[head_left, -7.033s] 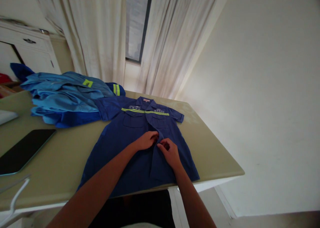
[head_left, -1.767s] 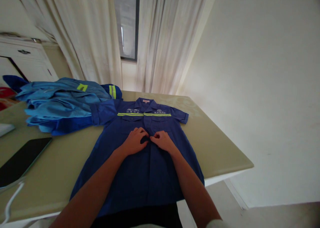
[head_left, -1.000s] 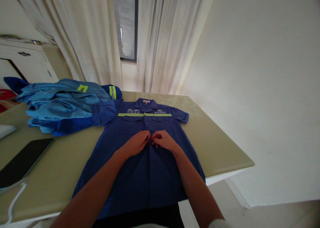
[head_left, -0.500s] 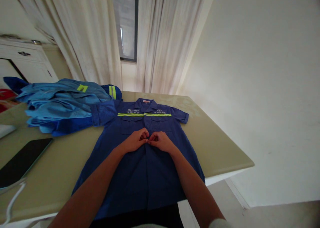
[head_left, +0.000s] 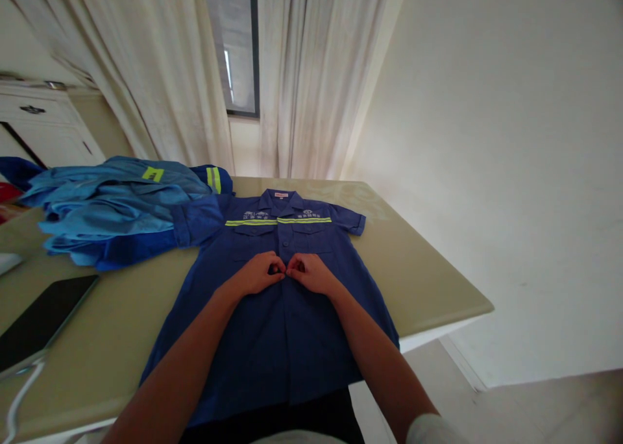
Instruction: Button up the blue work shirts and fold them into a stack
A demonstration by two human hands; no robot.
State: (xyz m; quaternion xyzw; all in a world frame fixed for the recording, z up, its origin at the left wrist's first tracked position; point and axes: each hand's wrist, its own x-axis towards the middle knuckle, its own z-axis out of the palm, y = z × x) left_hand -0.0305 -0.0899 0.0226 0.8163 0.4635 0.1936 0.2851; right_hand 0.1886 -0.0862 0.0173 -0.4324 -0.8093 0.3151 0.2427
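Note:
A dark blue short-sleeved work shirt (head_left: 253, 340) lies front up on the table, collar away from me, with a yellow-green reflective stripe across the chest. Both hands meet at its front placket, below the chest pockets. My left hand (head_left: 263, 272) is closed in a pinch on the left side of the placket. Against it, fingertips nearly touching, my right hand (head_left: 309, 273) pinches the placket from the other side. Any button between the fingertips is hidden. One button shows higher up on the placket.
A heap of light blue and blue garments (head_left: 111, 197) lies at the left, touching the shirt's sleeve. Nearer me are a dark phone-like device (head_left: 46, 317) and a white cable (head_left: 22, 398). The table (head_left: 428, 288) ends at the right beside a white wall (head_left: 511, 171).
The view has shifted slightly. Both hands stay at the same spot on the placket, with the fingers moving only a little. The shirt lies as before.

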